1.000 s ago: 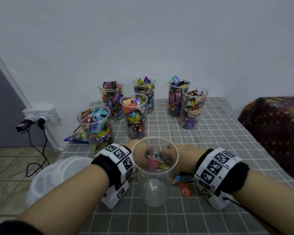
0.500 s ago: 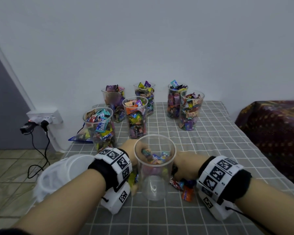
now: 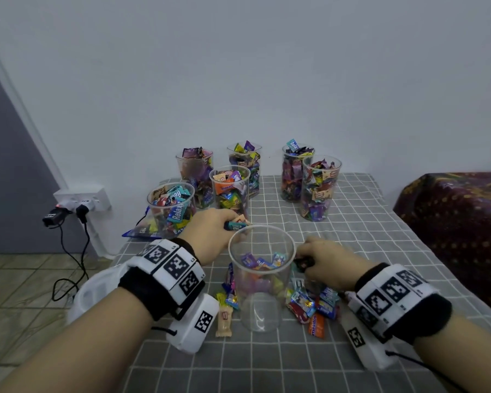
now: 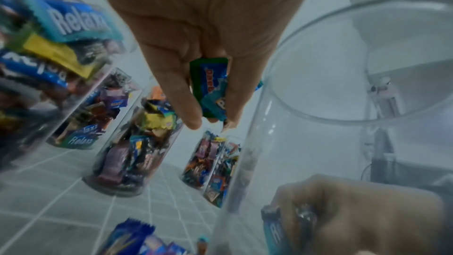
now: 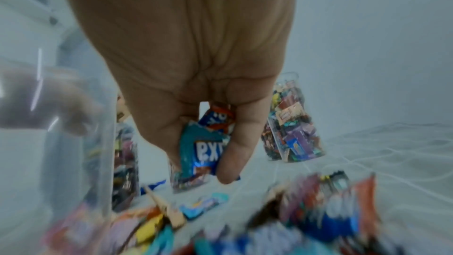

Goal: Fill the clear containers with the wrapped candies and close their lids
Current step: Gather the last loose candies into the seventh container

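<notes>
A tall clear container [image 3: 262, 302] stands open in the middle of the checked cloth, and its bottom looks bare. Wrapped candies [image 3: 309, 304] lie loose round its base, and some show through its wall. My left hand [image 3: 236, 224] is at the far left of the rim and pinches a few candies [image 4: 210, 88], green and blue. My right hand [image 3: 302, 260] is just right of the container, below rim height. It grips teal and blue candies [image 5: 203, 143]. In the left wrist view the container's rim [image 4: 343, 119] is beside my fingers.
Several filled clear containers [image 3: 319, 188] without lids stand at the back of the table. A stack of white lids [image 3: 94, 293] sits at the left edge under my left forearm. A wall socket with plugs [image 3: 77, 202] is at the left and a dark patterned couch [image 3: 454, 222] at the right.
Both hands have come up from the candy pile behind the container with candies in their fingers. The left has risen to the rim; the right has shifted to the container's right side.
</notes>
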Tool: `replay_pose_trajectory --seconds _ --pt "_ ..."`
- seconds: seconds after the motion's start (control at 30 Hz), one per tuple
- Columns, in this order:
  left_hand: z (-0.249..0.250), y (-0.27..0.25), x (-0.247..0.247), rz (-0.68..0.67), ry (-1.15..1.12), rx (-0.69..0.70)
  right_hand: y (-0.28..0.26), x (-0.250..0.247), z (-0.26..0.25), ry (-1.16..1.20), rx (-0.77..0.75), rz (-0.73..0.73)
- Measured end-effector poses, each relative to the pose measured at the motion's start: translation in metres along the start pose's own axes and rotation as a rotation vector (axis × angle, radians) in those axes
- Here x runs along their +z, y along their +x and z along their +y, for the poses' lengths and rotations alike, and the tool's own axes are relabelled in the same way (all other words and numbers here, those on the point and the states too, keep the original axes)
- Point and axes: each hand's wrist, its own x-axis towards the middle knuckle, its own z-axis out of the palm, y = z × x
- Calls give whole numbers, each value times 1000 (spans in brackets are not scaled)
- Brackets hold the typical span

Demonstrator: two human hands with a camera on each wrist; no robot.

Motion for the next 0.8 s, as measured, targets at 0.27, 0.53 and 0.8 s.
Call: replay_pose_trajectory --seconds 0.27,0.53,0.8 --pt "9 -10 -13 135 -149 2 -18 -53 -10 152 -100 399" --pt "14 -17 -18 227 -207 10 -35 -61 -68 189 -368 467" --pt "9 -22 -19 259 -311 38 -31 -37 -81 39 -364 292"
